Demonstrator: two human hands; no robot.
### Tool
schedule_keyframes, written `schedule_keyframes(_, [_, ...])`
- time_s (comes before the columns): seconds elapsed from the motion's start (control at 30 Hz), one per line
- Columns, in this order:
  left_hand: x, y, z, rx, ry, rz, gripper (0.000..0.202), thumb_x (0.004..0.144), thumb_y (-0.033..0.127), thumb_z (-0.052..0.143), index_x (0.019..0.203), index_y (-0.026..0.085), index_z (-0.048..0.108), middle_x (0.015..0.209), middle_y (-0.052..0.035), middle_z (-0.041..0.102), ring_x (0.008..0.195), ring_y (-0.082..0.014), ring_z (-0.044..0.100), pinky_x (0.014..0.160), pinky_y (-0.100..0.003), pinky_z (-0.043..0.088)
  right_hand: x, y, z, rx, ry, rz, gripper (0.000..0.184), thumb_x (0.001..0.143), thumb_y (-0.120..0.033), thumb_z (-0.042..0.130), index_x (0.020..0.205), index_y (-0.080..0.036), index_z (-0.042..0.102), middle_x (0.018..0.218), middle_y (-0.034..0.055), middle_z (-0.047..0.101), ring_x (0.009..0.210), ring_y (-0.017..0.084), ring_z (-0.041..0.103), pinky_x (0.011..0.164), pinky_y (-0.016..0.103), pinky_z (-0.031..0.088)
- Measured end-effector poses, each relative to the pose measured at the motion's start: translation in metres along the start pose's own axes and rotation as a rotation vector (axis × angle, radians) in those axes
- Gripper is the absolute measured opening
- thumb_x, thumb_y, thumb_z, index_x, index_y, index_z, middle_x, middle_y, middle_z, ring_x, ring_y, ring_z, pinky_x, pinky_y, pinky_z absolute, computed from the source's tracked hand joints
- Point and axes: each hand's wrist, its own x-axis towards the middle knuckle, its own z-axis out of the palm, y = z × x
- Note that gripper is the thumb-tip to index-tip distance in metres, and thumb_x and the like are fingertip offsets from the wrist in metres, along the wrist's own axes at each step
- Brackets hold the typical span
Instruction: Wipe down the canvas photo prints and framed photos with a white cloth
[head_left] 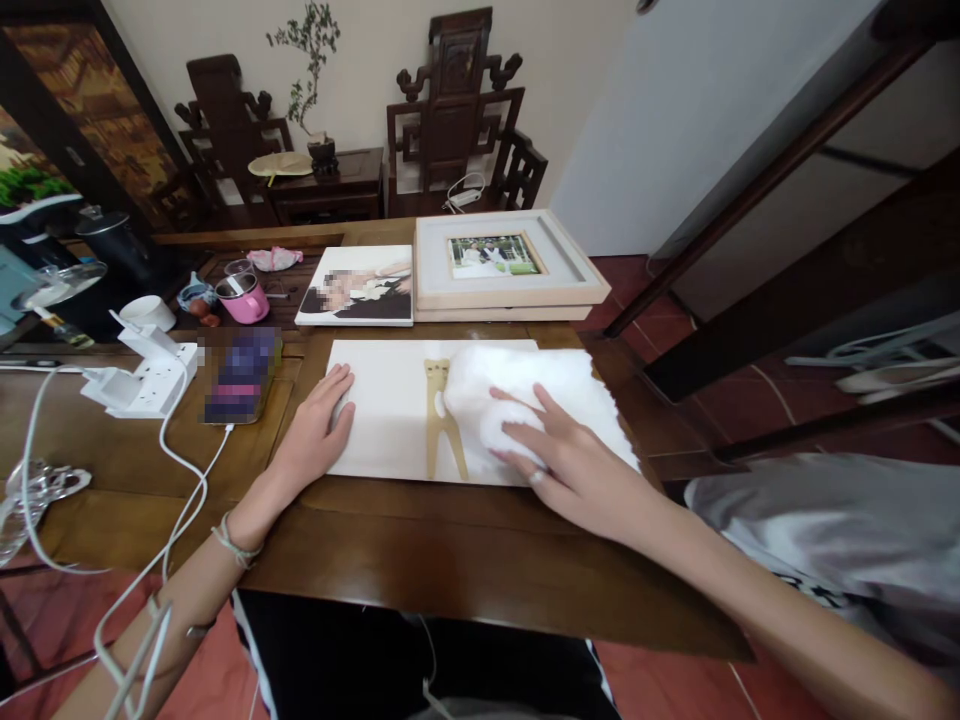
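A white flat board [382,410] lies on the wooden table, with a tan cat-shaped figure [435,400] near its middle. A white fluffy cloth [502,375] covers the board's right part and spreads past its right edge. My right hand [566,455] presses on the board with a bunched lump of this cloth between its fingers. At the board's left edge rests my left hand [319,425], fingers stretched out and thumb apart, touching the edge. What lies under the cloth is hidden.
Behind the board are a framed photo [577,265] and a photo panel [360,305]. To the left lie a phone [240,375], a white power strip [161,380] with trailing cables and a pink mug [244,300]. Dark wooden chairs [457,110] stand beyond the table.
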Motion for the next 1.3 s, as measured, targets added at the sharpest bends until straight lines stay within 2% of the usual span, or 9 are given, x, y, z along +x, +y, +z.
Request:
schedule_keyframes(0.2, [0.0,0.0,-0.001,-0.024,0.002,0.001,0.042,0.091,0.025,0.045,0.131,0.014,0.053,0.142,-0.0137,0.049,0.137,-0.0261,0.038,0.114,-0.051,0.03,0.064,0.01,0.016,0.065,0.003,0.15,0.019,0.095,-0.021,0.035,0.092,-0.021,0.054,0.103,0.0098,0.067,0.122,0.032,0.053,0.108,0.065,0.027])
schedule_keyframes(0.3, [0.0,0.0,-0.002,-0.022,-0.005,-0.011,0.043,0.091,0.026,0.045,0.131,0.013,0.053,0.143,-0.0143,0.048,0.137,-0.0261,0.038,0.115,-0.05,0.029,0.081,0.006,0.023,0.045,0.004,0.19,0.021,0.092,-0.015,0.036,0.098,-0.018,0.056,0.11,0.0116,0.066,0.13,0.036,0.043,0.106,0.068,0.025])
schedule_keyframes(0.47, [0.0,0.001,-0.002,-0.007,-0.015,-0.018,0.043,0.091,0.027,0.044,0.13,0.012,0.053,0.143,-0.0153,0.048,0.137,-0.0254,0.038,0.115,-0.048,0.03,0.06,-0.026,0.03,0.012,-0.064,0.006,0.034,0.08,-0.007,0.045,0.11,-0.011,0.06,0.133,0.0221,0.053,0.14,0.039,0.024,0.107,0.07,0.019])
schedule_keyframes(0.7, [0.0,0.001,-0.001,0.019,-0.017,-0.007,0.044,0.092,0.027,0.042,0.13,0.009,0.052,0.142,-0.0169,0.048,0.137,-0.0257,0.038,0.115,-0.049,0.03,0.018,-0.068,0.022,0.114,-0.162,-0.256,0.03,0.077,-0.012,0.055,0.103,-0.018,0.066,0.145,0.0179,0.043,0.14,0.035,0.023,0.109,0.068,0.016])
schedule_keyframes(0.83, [0.0,0.001,-0.001,0.013,-0.023,-0.015,0.044,0.092,0.028,0.042,0.131,0.008,0.052,0.143,-0.0178,0.047,0.137,-0.0259,0.038,0.115,-0.049,0.029,0.031,-0.049,0.014,0.143,-0.199,-0.221,0.029,0.081,-0.009,0.046,0.103,-0.016,0.064,0.138,0.017,0.051,0.139,0.029,0.03,0.111,0.062,0.022])
schedule_keyframes(0.97, [0.0,0.002,-0.001,-0.008,-0.008,-0.011,0.042,0.092,0.026,0.043,0.131,0.012,0.052,0.143,-0.0152,0.047,0.138,-0.0251,0.037,0.115,-0.05,0.03,0.054,-0.013,0.017,0.057,-0.08,-0.127,0.029,0.086,-0.01,0.04,0.107,-0.016,0.06,0.122,0.0158,0.063,0.137,0.03,0.033,0.11,0.062,0.024])
schedule_keyframes(1.1, [-0.001,0.003,-0.002,-0.022,-0.01,-0.017,0.042,0.092,0.026,0.043,0.131,0.013,0.052,0.144,-0.0143,0.047,0.138,-0.0245,0.037,0.115,-0.05,0.03,0.076,0.013,0.019,0.03,-0.021,-0.022,0.026,0.092,-0.015,0.034,0.103,-0.017,0.058,0.117,0.0137,0.064,0.127,0.033,0.047,0.106,0.06,0.031])
schedule_keyframes(1.2, [-0.001,0.004,-0.002,-0.016,-0.018,-0.025,0.044,0.092,0.026,0.042,0.131,0.01,0.052,0.144,-0.0167,0.046,0.138,-0.0248,0.036,0.115,-0.048,0.029,0.092,0.02,0.018,0.031,-0.025,0.062,0.022,0.093,-0.02,0.035,0.095,-0.018,0.057,0.105,0.0112,0.067,0.105,0.031,0.061,0.101,0.057,0.035])
schedule_keyframes(1.3, [-0.001,0.003,-0.001,-0.012,-0.016,-0.02,0.044,0.092,0.026,0.042,0.131,0.01,0.052,0.144,-0.0163,0.046,0.138,-0.0252,0.036,0.115,-0.048,0.029,0.106,0.017,0.018,0.02,-0.052,0.073,0.022,0.093,-0.02,0.035,0.092,-0.017,0.056,0.095,0.0107,0.067,0.095,0.03,0.063,0.097,0.054,0.037])
